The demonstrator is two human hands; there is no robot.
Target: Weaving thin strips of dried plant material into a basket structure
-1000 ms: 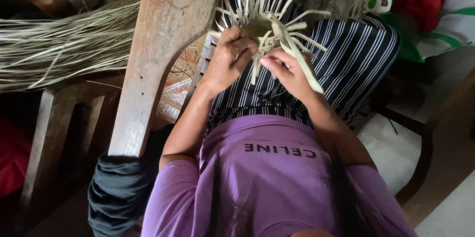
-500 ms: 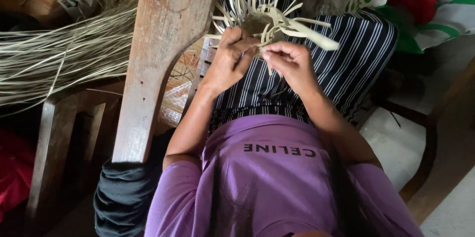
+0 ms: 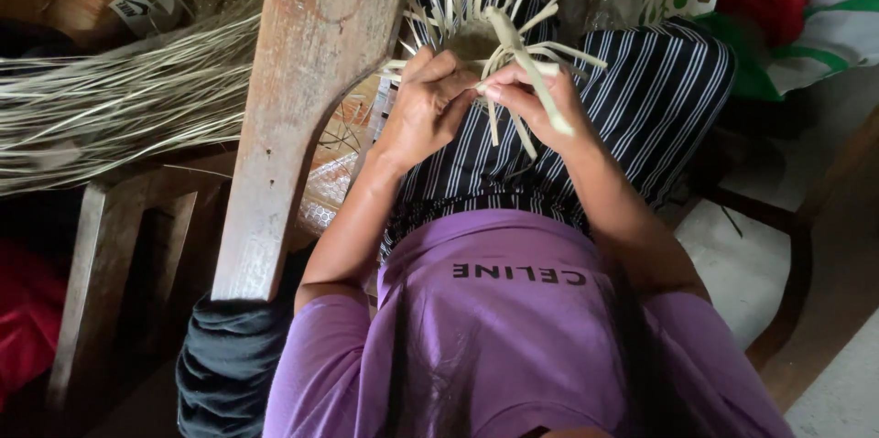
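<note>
Okay, I see both hands working a small woven start of pale flat straw strips point(image 3: 494, 44), held over the lap above the black-and-white striped skirt point(image 3: 641, 99). Left hand point(image 3: 426, 108) has fingers curled narrow, pinching the near edge of the weave. Right hand point(image 3: 540, 99) has thumb and forefinger pinched on one pale strip point(image 3: 540, 90) that runs down across its fingers. Fingertips of both hands nearly touch at the middle of the piece. Loose strip ends fan out upward and to the sides, unwoven.

Step, as I judge it: plaiting the base, one strip being folded or tucked across the others. Next move likely calls for keeping the left pinch tight so the crossings don't slip while the right hand threads that strip under a neighbour and pulls it snug. Risk: the stiff strip kinks or the centre loosens.

Containers: none that I can confirm holding anything. A green, white and red bag or cloth point(image 3: 787, 8) sits at the top right corner; contents not visible.

A weathered wooden plank point(image 3: 302, 118) leans just left of the left forearm. A bundle of long dry straw stalks point(image 3: 119, 108) lies across a wooden stool frame point(image 3: 110, 246) at the left edge. Purple shirt point(image 3: 513, 337) fills the bottom.
</note>
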